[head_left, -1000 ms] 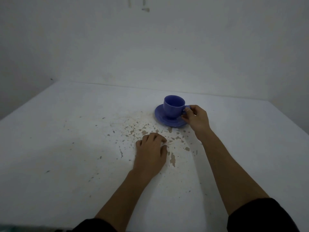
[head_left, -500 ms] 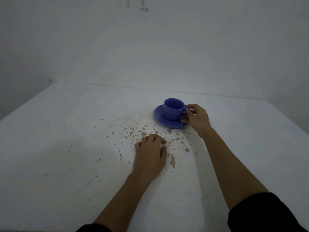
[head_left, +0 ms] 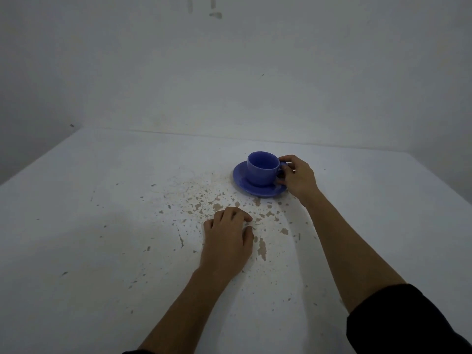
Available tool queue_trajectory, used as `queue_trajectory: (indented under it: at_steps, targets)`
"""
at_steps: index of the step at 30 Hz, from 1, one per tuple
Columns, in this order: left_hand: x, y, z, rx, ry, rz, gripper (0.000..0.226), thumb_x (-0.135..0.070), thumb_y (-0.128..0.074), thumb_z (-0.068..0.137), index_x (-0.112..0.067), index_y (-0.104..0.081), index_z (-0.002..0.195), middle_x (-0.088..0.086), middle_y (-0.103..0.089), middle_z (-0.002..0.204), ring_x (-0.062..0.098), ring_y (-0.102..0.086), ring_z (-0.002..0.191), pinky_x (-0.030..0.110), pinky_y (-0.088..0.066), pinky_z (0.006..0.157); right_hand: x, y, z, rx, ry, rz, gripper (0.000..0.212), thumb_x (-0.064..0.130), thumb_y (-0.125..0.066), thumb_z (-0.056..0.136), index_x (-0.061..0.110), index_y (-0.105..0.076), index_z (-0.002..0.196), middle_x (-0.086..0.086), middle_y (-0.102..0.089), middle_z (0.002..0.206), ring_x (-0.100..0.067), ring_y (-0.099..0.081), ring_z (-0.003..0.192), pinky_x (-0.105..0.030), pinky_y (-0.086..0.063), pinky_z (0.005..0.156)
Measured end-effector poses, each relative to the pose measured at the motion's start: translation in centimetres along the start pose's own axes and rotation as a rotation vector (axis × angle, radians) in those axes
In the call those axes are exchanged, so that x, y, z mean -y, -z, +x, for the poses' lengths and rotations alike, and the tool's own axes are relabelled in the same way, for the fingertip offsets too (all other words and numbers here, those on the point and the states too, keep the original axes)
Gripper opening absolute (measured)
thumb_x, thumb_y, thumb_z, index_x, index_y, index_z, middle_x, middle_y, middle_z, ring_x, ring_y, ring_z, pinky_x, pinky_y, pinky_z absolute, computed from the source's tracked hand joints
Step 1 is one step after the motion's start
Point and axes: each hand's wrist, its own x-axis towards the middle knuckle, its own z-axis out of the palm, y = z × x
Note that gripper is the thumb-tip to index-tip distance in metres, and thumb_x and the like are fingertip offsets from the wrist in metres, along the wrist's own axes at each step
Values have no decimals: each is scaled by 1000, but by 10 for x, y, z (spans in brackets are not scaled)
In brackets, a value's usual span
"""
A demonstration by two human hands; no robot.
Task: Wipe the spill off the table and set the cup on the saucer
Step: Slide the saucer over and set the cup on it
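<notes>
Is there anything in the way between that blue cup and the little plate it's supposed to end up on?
Nothing visible. The blue cup already stands upright on the saucer, with the right hand at its handle. The left hand rests on the table among brown specks, well clear of both.

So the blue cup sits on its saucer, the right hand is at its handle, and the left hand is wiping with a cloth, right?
Not quite. The head view shows no cloth: the left hand rests bare, fingers curled, on the table among the brown spots. The rest holds: the blue cup stands on its saucer with the right hand at its handle.
</notes>
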Motion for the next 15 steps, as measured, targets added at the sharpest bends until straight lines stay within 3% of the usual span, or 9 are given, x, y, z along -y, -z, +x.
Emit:
queue_trajectory:
  at_steps: [5,8,11,15]
  targets:
    - [1,0,0,-1,-3,-9,22,-32,-43,93,-33,-54,112,-13,-52,120,7,-44,113,25,-23,95,0,-1,-1,-8,10,-47,24,8,-45,100,13,-57,120,-7,-66,117,-22,-65,99,-33,-58,85]
    - [1,0,1,-2,0,-10,22,-33,-42,93,-33,-53,112,-13,-52,121,6,-43,114,24,-23,95,0,-1,-2,-18,19,-56,27,8,-45,100,13,-56,123,-5,-65,118,-16,-63,94,-18,-53,72]
    - [-1,2,1,3,2,-18,22,-33,-42,93,-33,-54,112,-13,-52,121,6,-43,114,24,-22,95,1,0,-8,-40,13,-94,34,6,-45,99,15,-52,131,-7,-63,126,-18,-61,102,-27,-52,87]
    - [-1,4,1,18,16,-34,21,-33,-44,94,-32,-55,112,-13,-53,121,6,-43,115,24,-21,95,3,5,-22,-263,-31,-113,35,0,-48,95,12,-54,127,-7,-58,130,-20,-56,117,-25,-43,92]
